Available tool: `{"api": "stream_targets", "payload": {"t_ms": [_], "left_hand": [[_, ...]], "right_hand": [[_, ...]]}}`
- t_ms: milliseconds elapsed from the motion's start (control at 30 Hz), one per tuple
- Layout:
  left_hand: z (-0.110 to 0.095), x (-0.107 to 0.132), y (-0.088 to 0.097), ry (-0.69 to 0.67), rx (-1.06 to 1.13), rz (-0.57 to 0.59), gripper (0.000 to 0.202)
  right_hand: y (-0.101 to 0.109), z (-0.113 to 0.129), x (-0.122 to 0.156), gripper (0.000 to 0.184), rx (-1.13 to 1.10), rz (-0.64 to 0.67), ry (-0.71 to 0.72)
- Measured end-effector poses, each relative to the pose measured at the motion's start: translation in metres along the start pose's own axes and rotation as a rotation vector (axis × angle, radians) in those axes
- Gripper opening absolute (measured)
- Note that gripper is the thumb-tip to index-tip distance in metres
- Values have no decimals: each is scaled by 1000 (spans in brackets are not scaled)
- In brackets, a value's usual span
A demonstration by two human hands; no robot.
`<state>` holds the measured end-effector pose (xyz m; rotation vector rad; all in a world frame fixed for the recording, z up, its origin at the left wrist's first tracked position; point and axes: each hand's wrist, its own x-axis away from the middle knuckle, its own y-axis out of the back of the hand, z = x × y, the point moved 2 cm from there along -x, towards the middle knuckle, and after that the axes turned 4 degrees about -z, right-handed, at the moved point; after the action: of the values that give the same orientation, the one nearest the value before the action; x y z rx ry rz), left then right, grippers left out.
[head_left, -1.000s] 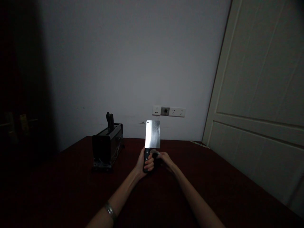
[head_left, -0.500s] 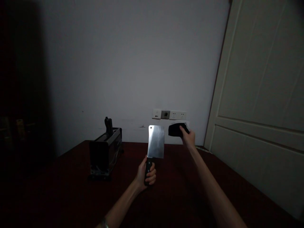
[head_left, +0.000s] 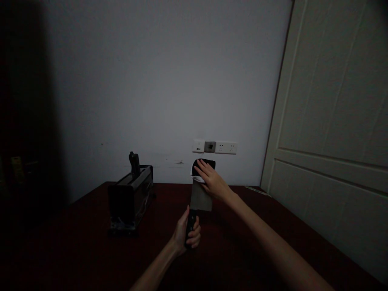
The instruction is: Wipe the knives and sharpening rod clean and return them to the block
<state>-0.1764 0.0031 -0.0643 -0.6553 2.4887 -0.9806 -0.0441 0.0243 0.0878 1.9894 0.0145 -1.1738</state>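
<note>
Cleaver's held pretty much upright, black handle at the bottom, broad grey blade on top, kinda dull-looking; the cloth, black with some white, sits against the blade's upper end, covering it.

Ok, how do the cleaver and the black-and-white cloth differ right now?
Size: the cleaver shows longer than the cloth.
Look: the cleaver has a grey blade and dark handle; the cloth is black with white edges.
Hold: the left hand grips the cleaver's handle; the right hand lies over the cloth, at the blade's top.
Both have a hand on them.
</note>
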Motion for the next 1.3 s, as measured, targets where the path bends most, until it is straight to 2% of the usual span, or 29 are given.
{"api": "stream_targets", "payload": {"t_ms": [167,233,300,400,467,700,933,1033,1167,1300], "left_hand": [[1,-2,-2,-31,77,14,58],[1,-3,-5,-48,98,22,56],[2,-3,-9,-34,93,28,56],[6,-2,-15,1,79,30,57],[8,-2,-18,1,79,21,57],[1,-5,-14,-11,74,-40,59],[1,-2,-14,-4,44,9,58],[2,-3,-13,-11,43,9,58],[1,-4,-13,-11,59,-19,59],[1,-3,-13,-21,52,-10,58]], "right_hand": [[-9,39,20,60,-17,165,129],[-11,44,22,60,-36,203,169],[-9,36,15,61,-32,190,152],[-2,16,-1,58,5,115,50],[-1,11,-6,55,18,82,3],[-10,43,11,59,-68,133,51],[3,14,-13,61,-101,-2,-51],[-2,22,-6,62,-102,-10,-67],[-10,39,8,62,-115,64,-32],[-4,25,-1,59,-110,21,-56]]}}
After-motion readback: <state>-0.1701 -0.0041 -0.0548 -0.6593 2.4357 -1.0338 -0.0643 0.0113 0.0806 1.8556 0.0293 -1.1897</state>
